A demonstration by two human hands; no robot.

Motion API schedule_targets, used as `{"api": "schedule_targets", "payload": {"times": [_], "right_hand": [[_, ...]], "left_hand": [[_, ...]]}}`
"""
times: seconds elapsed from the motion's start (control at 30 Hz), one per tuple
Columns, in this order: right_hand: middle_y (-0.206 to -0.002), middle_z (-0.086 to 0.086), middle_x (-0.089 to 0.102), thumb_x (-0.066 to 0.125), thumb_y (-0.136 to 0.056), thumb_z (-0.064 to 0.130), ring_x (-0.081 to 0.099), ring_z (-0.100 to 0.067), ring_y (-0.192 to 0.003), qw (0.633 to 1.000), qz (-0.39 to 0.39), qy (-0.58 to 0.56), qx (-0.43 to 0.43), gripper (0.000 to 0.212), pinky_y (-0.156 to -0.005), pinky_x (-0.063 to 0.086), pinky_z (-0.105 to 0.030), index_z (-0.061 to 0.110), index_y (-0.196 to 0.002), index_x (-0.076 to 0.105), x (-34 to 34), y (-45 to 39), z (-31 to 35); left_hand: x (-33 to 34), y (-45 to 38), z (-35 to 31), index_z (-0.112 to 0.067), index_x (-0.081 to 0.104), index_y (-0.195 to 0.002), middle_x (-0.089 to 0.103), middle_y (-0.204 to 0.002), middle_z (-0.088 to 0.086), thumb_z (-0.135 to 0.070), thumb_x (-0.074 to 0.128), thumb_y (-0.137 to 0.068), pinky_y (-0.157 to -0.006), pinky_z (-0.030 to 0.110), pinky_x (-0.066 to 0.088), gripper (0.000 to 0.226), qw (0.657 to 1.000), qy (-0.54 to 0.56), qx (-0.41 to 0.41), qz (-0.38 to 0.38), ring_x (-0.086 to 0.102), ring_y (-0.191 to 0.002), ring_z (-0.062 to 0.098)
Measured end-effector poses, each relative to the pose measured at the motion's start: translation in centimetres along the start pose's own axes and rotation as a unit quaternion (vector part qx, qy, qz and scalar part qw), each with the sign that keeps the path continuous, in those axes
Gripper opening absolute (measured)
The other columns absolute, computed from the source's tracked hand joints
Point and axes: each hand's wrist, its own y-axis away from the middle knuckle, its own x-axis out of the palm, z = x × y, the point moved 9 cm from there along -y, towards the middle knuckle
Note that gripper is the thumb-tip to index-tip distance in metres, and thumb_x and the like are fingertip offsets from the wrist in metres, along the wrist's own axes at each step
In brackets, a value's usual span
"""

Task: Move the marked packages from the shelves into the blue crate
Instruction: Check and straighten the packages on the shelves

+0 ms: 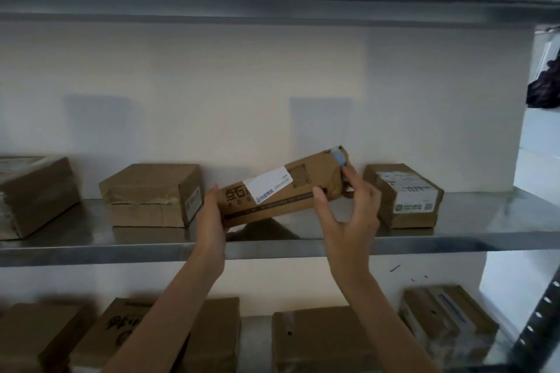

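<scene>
Hands grip one long box (281,188) at its ends, left hand (212,215) low, right hand (351,206) high by the blue tag (338,155), tilting it clear of the shelf (121,247) beneath.

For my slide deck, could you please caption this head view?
Both hands, left hand and right hand, lift a tilted cardboard package off the metal shelf.

A dark, crumpled bundle (545,85) sits at the right edge past the pale wall (242,94), and a dark perforated metal upright (538,327) slants across the lower right corner.
</scene>
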Motion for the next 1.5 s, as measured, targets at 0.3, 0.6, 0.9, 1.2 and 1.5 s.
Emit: {"api": "schedule_targets", "payload": {"times": [0.3, 0.6, 0.9, 1.2, 1.5], "right_hand": [[-0.111, -0.001, 0.061, 0.061, -0.090, 0.018, 0.062, -0.024, -0.103, 0.953, 0.177, 0.188, 0.156, 0.049, -0.093, 0.052, -0.048, 0.017, -0.133, 0.039, 1.7, 1.7, -6.9], [-0.152, -0.011, 0.034, 0.054, -0.094, 0.012, 0.024, -0.022, -0.145, 0.985, 0.094, 0.144, 0.005, 0.056, -0.117, 0.023, -0.038, 0.006, -0.146, 0.033, 3.8, 3.4, 0.5], [-0.151, 0.002, 0.034, 0.040, -0.101, 0.042, 0.027, -0.003, -0.137, 0.950, 0.297, 0.042, 0.090, 0.056, -0.108, 0.020, -0.017, 0.018, -0.150, 0.028, 23.2, 8.3, 5.2], [-0.108, 0.014, 0.060, 0.043, -0.095, 0.055, 0.056, -0.005, -0.103, 0.943, 0.230, 0.034, 0.236, 0.026, -0.083, 0.045, -0.020, 0.038, -0.112, 0.054, 27.7, 10.3, 1.1], [-0.124, 0.008, 0.060, 0.054, -0.089, 0.053, 0.055, -0.007, -0.116, 0.947, 0.199, -0.069, 0.241, 0.047, -0.094, 0.048, -0.029, 0.030, -0.130, 0.050, 25.6, 10.0, 2.2]], "left_hand": [[0.4, -0.4, -1.4, -0.031, 0.061, -0.111, 0.064, -0.112, 0.000, -0.071, 0.035, -0.085, -0.098, 0.038, 0.042, 0.055, 0.968, -0.247, 0.049, 0.004, 0.058, -0.104, 0.018], [-3.8, 3.6, -10.0, -0.028, 0.059, -0.106, 0.059, -0.100, -0.006, -0.031, 0.042, -0.100, -0.083, 0.018, 0.042, 0.017, 0.882, -0.301, 0.358, -0.056, 0.054, -0.095, 0.001], [-18.0, -7.1, -12.2, -0.015, 0.035, -0.145, 0.034, -0.150, 0.008, -0.041, 0.037, -0.100, -0.115, 0.034, 0.022, 0.051, 0.931, -0.274, 0.185, -0.155, 0.031, -0.138, 0.023], [-19.4, -10.6, -8.2, -0.048, 0.059, -0.103, 0.063, -0.117, -0.003, -0.078, 0.037, -0.077, -0.096, 0.047, 0.048, 0.045, 0.976, -0.212, -0.002, 0.046, 0.059, -0.106, 0.019], [-19.6, -9.6, -9.9, -0.042, 0.048, -0.100, 0.058, -0.108, -0.003, -0.049, 0.031, -0.098, -0.077, 0.033, 0.050, 0.018, 0.988, -0.132, 0.073, 0.047, 0.056, -0.100, 0.016]]}}
